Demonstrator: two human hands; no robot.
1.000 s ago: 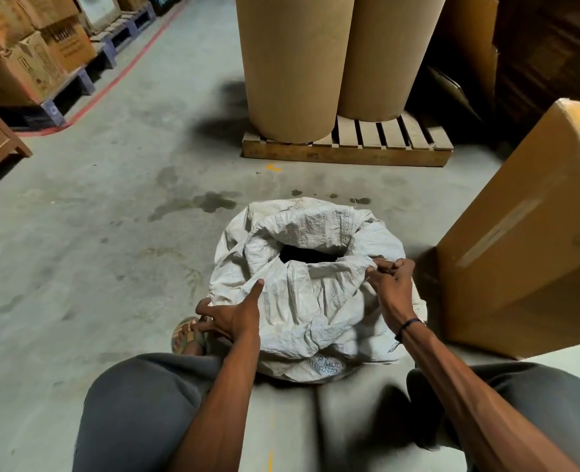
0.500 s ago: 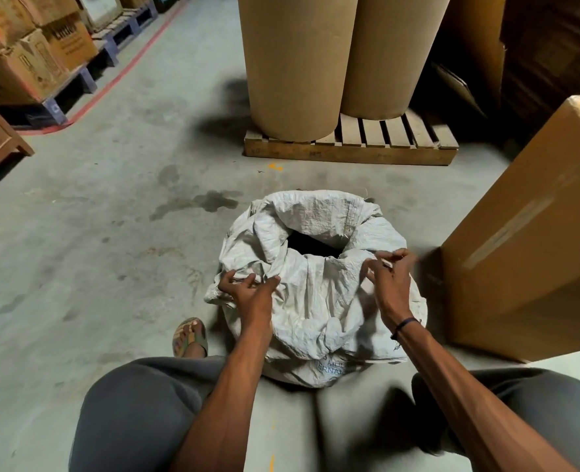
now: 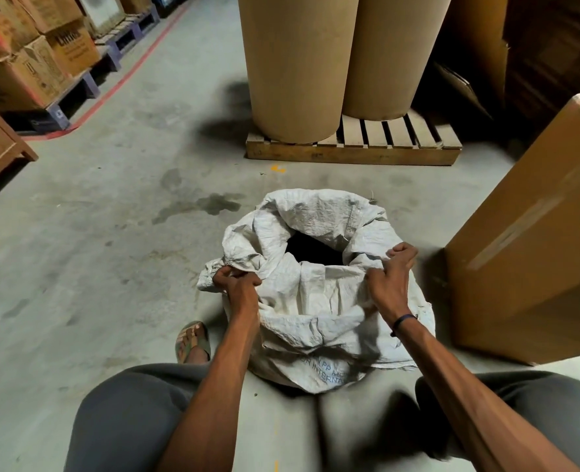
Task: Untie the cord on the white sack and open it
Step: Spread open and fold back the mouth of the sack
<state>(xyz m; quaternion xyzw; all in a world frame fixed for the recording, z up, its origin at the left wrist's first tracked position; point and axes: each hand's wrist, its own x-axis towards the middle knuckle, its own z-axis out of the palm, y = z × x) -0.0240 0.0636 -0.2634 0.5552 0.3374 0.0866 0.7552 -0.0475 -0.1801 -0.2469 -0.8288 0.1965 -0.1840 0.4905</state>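
Sack [image 3: 319, 301] sits on the floor [image 3: 111, 267] btwn the person's knees, just beside a box [image 3: 534, 233] on the right; mouth already gapes dark, rim rolled out, no cord visible. Left hand [image 3: 235, 284] clenches the near-left rim, right hand [image 3: 391, 277] bunches the near-right rim. Risk: uneven pull w/ both fists could tip the sack or tear the weave.

The left hand [image 3: 235, 287] has moved up to grip the white sack [image 3: 316, 301] rim.
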